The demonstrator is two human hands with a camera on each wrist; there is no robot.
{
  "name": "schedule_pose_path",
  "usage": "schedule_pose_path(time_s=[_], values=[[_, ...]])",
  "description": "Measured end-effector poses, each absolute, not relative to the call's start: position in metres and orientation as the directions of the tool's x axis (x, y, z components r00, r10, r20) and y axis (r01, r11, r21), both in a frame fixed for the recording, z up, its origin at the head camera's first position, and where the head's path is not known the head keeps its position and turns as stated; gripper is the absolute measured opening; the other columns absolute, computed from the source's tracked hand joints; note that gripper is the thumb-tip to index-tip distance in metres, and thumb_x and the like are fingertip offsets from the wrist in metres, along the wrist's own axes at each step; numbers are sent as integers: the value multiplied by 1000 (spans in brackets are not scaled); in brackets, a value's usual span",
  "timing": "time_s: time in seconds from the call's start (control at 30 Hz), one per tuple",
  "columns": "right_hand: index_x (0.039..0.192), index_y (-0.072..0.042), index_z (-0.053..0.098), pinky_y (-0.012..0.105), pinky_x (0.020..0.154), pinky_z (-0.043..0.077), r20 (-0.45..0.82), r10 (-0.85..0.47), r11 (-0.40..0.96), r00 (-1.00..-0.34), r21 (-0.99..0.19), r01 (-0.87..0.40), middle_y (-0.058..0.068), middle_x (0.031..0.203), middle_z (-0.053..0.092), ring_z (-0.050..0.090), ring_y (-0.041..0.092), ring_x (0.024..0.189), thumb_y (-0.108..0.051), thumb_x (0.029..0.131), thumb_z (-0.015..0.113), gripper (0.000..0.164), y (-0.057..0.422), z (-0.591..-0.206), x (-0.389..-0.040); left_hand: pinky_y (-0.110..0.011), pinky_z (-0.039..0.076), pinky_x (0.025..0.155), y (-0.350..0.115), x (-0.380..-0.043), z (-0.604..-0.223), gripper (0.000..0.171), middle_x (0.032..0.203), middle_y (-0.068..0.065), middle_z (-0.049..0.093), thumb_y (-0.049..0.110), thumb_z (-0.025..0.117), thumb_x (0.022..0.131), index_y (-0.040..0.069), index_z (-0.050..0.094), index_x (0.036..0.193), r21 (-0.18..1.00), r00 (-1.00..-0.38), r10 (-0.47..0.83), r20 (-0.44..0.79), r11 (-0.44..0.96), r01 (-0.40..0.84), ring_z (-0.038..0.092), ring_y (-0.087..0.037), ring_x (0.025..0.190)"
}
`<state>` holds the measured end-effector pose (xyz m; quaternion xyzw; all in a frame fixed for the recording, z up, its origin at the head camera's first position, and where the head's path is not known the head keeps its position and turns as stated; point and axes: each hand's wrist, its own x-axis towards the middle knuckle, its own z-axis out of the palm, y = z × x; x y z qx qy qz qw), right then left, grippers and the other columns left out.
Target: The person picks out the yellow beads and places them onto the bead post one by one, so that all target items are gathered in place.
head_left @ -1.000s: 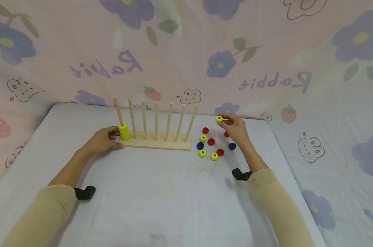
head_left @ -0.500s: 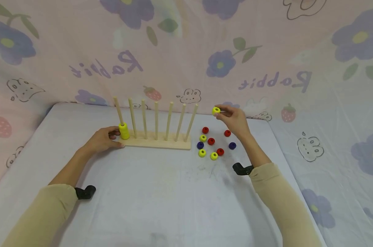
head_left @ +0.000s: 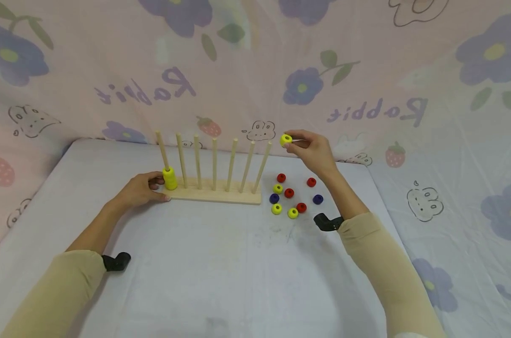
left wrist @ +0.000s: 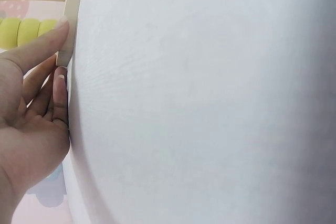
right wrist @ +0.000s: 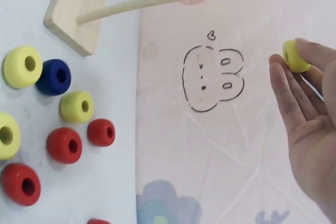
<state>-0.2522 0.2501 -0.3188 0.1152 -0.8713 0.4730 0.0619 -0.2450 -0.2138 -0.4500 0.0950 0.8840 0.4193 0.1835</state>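
My right hand pinches a yellow bead between thumb and fingers, raised near the top of the rightmost peg and apart from it. In the right wrist view the bead's hole faces the pegs. At the other end, my left hand grips the left end of the wooden peg rack, its thumb on the base's front edge. A stack of yellow beads sits low on the leftmost peg, beside the left fingers. The other upright pegs bear no beads.
Right of the rack, several loose beads lie on the white cloth: red, yellow and dark blue. A printed fabric backdrop rises behind the table. Black wrist mounts stick out from both sleeves.
My right hand has risen and moved left with the yellow bead, from above the loose beads towards the rack's right end. The left hand and rack stay in place.
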Motion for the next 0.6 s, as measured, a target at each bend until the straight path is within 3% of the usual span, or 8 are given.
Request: schedule_pose_path(time_s=[0.33, 0.6], values=[[124, -12, 70, 34, 89, 56, 277, -234, 492, -932, -793, -359, 7, 110, 73, 72, 20, 91, -20, 91, 74, 34, 224, -299, -258, -48, 39, 105, -214, -244, -450, 86, 137, -25, 50, 21, 83, 82, -6, 35, 149, 772, -916, 315, -247, 635, 10, 48, -36, 119], [121, -11, 71, 27, 84, 56, 336, -296, 489, -894, -750, -445, 6, 110, 73, 70, 18, 94, -19, 91, 74, 31, 204, -282, -262, -48, 39, 104, -214, -245, -450, 87, 136, -24, 51, 23, 84, 81, -6, 36, 148, 767, -919, 309, -246, 641, 10, 48, -36, 118]])
